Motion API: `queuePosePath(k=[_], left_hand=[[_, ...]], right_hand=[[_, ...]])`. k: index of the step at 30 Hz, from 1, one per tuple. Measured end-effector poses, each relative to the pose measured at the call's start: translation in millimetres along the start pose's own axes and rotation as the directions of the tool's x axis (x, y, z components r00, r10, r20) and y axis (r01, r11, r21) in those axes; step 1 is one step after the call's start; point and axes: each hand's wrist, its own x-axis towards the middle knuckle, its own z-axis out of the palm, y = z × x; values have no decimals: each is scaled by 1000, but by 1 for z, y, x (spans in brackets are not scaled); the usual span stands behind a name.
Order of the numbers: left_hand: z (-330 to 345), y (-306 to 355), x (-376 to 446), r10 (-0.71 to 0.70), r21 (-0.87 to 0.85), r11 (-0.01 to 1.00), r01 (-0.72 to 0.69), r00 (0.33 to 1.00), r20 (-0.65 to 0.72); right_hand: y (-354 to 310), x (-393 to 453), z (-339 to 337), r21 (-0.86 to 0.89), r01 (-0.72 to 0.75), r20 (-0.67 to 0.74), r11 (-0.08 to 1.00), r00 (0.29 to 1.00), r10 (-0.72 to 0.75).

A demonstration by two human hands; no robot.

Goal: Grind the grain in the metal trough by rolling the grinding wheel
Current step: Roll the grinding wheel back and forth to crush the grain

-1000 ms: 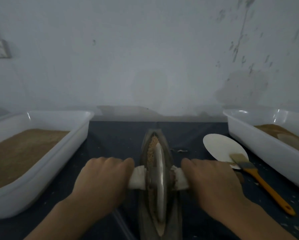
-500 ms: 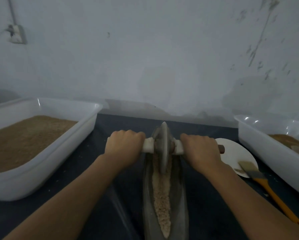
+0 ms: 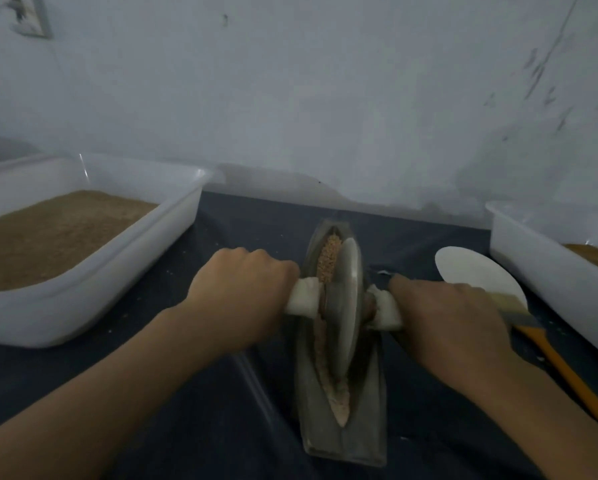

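- While both hands clamp the wrapped axle, left hand (image 3: 237, 299) at 9 o'clock, right hand (image 3: 450, 323) at 3 o'clock, the wheel (image 3: 346, 306) stands mid-trough (image 3: 342, 441).
- Grain (image 3: 328, 261) lies at 12 o'clock, on the dark counter (image 3: 221, 410).
- Rolling is under way; the next stroke likely needs even downward pressure.

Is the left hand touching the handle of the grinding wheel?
Touching. The head view shows the left hand curled round the white-wrapped handle beside the grinding wheel.
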Motion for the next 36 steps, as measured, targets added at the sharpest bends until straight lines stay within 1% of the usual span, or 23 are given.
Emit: queuePosePath(k=[3, 6, 10, 12, 14, 16, 18, 20, 21, 22, 23, 25, 27, 29, 33, 36], left_hand=[[20, 1, 27, -60, 8, 998, 60, 998, -32], [37, -7, 52, -113, -29, 993, 112, 992, -63], [40, -10, 67, -110, -35, 993, 109, 993, -49], [34, -6, 61, -101, -6, 995, 101, 993, -57], [25, -1, 45, -74, 15, 997, 75, 996, -51], [15, 0, 23, -26, -10, 1000, 26, 999, -25], [2, 1, 1, 47, -36, 998, -49, 998, -32], [-12, 1, -12, 154, 28, 988, -152, 985, -74], [-18, 0, -12, 170, 47, 985, -167, 983, -75], [-20, 0, -10, 172, 62, 984, -169, 984, -46], [-15, 1, -5, 164, 71, 984, -161, 986, -41], [2, 2, 11, 96, 54, 994, -93, 994, -51], [16, 1, 31, 33, 43, 999, -30, 997, -71], [31, -5, 47, -21, 8, 1000, 21, 998, -54], [48, -12, 67, -88, -51, 995, 86, 995, -51], [44, -10, 65, -115, -62, 992, 114, 993, -5]], right_hand=[[7, 31, 25, -99, -43, 20, 994, 999, 45], [15, 60, 43, -167, -40, 13, 985, 999, 43], [21, 73, 48, -180, -55, 47, 982, 997, 65], [18, 63, 44, -147, -68, 57, 987, 995, 77], [11, 44, 30, -89, -47, 46, 995, 998, 52], [3, 21, 9, -14, -10, -28, 1000, 1000, 10], [-2, -3, -5, 39, 12, -48, 999, 999, -10], [-4, -17, -13, 78, -1, -8, 997, 1000, 1], [-4, -20, -14, 74, -11, 14, 997, 1000, 10], [-4, -20, -13, 48, -24, 43, 999, 999, 22], [-3, -17, -12, 13, -37, 79, 999, 996, 36], [1, -5, -2, -67, -45, 113, 997, 992, 52], [6, 14, 14, -84, -47, 103, 995, 993, 55], [13, 38, 29, -88, -35, 79, 995, 996, 42], [23, 76, 46, -187, -45, 57, 981, 997, 56], [18, 76, 40, -197, -46, 69, 979, 996, 60]])
